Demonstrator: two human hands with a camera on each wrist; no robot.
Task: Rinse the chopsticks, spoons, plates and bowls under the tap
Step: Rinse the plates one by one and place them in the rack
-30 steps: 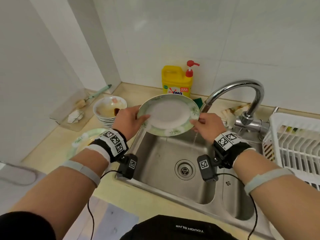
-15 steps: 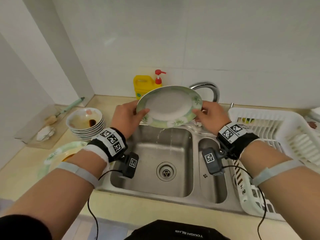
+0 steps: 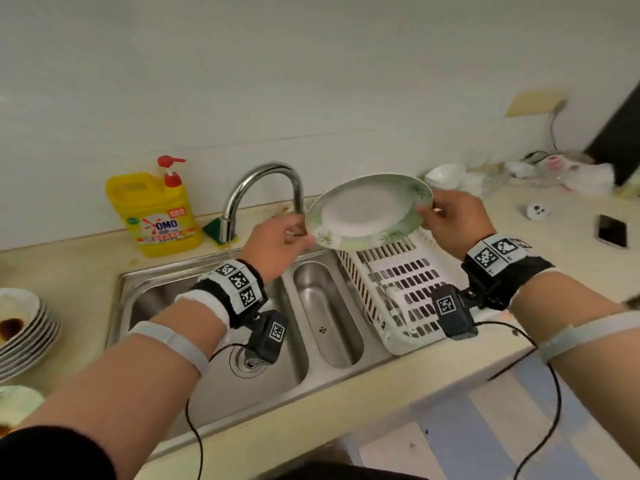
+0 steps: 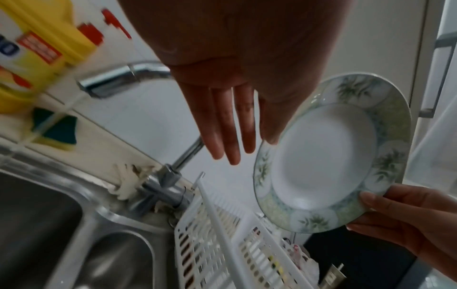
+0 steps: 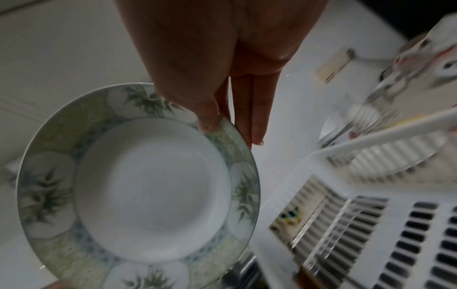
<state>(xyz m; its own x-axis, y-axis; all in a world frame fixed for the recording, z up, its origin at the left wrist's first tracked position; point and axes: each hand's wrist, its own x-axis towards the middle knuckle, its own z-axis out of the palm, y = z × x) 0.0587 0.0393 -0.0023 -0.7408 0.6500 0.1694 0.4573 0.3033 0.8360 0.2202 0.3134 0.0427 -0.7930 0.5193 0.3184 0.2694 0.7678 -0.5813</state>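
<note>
A white plate (image 3: 369, 211) with a green leaf-patterned rim hangs tilted over the far left corner of the white dish rack (image 3: 398, 289). My right hand (image 3: 450, 220) pinches its right rim, thumb (image 5: 207, 121) on the front and fingers behind. To the plate's left, my left hand (image 3: 277, 240) has straight fingers (image 4: 222, 136), and only the thumb reaches the rim. The chrome tap (image 3: 263, 188) stands behind my left hand, and a thin stream of water (image 4: 61, 109) falls from it into the sink (image 3: 214, 306). The plate (image 4: 329, 156) looks clean in both wrist views.
A stack of dirty bowls (image 3: 20, 327) and another plate (image 3: 17, 403) sit on the counter at the left edge. A yellow detergent bottle (image 3: 156, 213) and a sponge (image 3: 214, 230) stand behind the sink. A phone (image 3: 613, 230) and clutter lie right of the rack.
The plate has moved right, from over the sink to over the dish rack. My left hand's fingers have straightened off its rim, while the right hand still holds it.
</note>
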